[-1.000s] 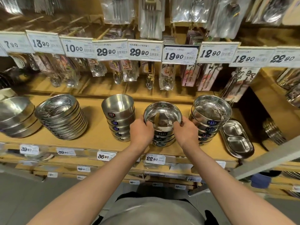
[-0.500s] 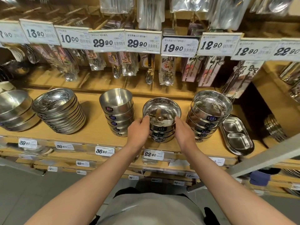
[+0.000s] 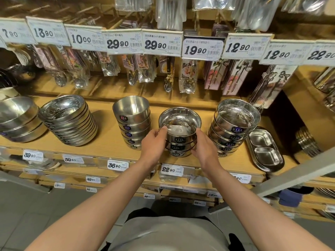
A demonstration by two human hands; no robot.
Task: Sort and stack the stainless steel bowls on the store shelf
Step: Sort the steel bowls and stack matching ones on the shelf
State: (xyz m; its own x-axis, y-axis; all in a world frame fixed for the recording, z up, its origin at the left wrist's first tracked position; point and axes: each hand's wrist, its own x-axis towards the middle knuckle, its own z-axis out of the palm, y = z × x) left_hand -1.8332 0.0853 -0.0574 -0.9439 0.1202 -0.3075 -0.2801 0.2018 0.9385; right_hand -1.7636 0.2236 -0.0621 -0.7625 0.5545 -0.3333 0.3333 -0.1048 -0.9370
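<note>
Both hands are clasping a short stack of polished steel bowls (image 3: 180, 134) standing near the front of the pale wooden shelf (image 3: 108, 142). The left hand (image 3: 154, 144) is curling round the stack's left side with its thumb lying at the top bowl's rim; the right hand (image 3: 204, 147) is wrapping the right side likewise. Three dark "316L" labels are showing down the front of this stack, so at least three mirror-bright, round, straight-walled bowls are nesting there.

Just left, a stack of brushed, matte bowls (image 3: 133, 124) is sitting with five "304" stickers visible. Further left, a leaning stack of shallow, glossy dishes (image 3: 68, 122) is resting; its count is unclear. To the right, a taller stack of shiny 316L bowls (image 3: 233, 125) is standing, and beside it an oval two-compartment tray (image 3: 265, 151) is lying flat. White price tags (image 3: 202, 48) are hanging above.
</note>
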